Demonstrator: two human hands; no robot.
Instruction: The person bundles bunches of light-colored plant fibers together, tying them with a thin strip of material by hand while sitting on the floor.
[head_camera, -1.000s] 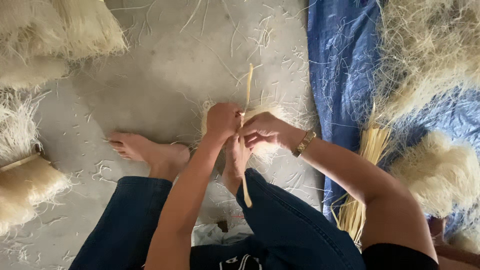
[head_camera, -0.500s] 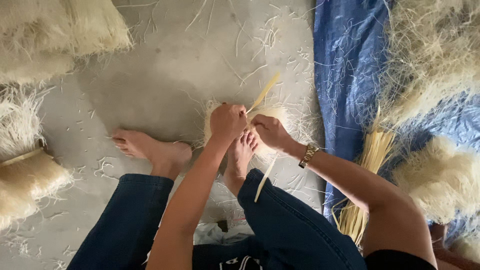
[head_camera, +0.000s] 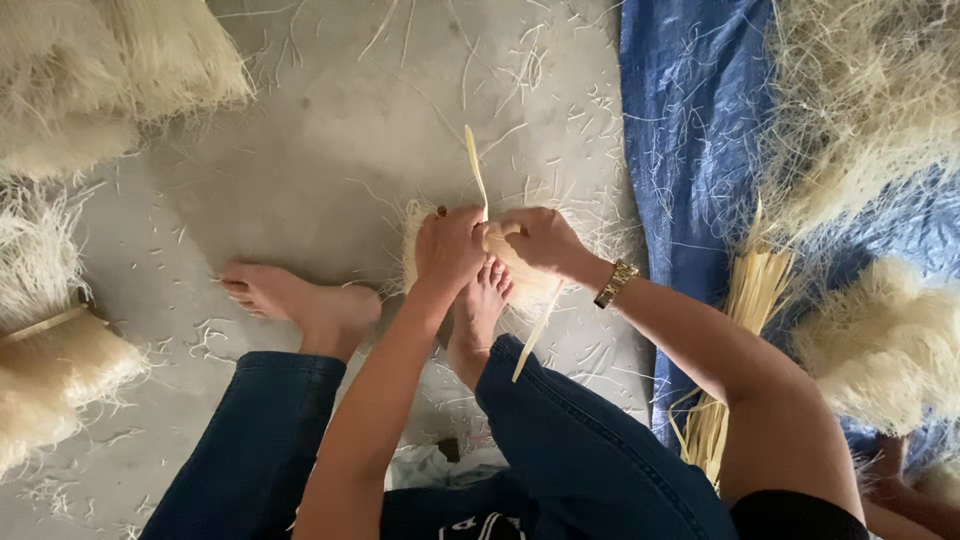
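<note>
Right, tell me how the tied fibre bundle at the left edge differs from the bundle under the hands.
The tied bundle lies alone at the left edge, untouched; the bundle under the hands is gripped by the left hand and right hand. The tied bundle has a flat band around it; the held one has a loose pale strip sticking up. Both are pale, cream-coloured fibre on the concrete floor.

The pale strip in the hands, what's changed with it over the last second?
The pale strip swung: its upper end tilted right half a second ago, and now leans up and slightly left, with the lower tail hanging by the right knee. The left hand and right hand stayed closed on it over the fibre bundle. Feet, blue tarp and fibre heaps are unchanged.
</note>
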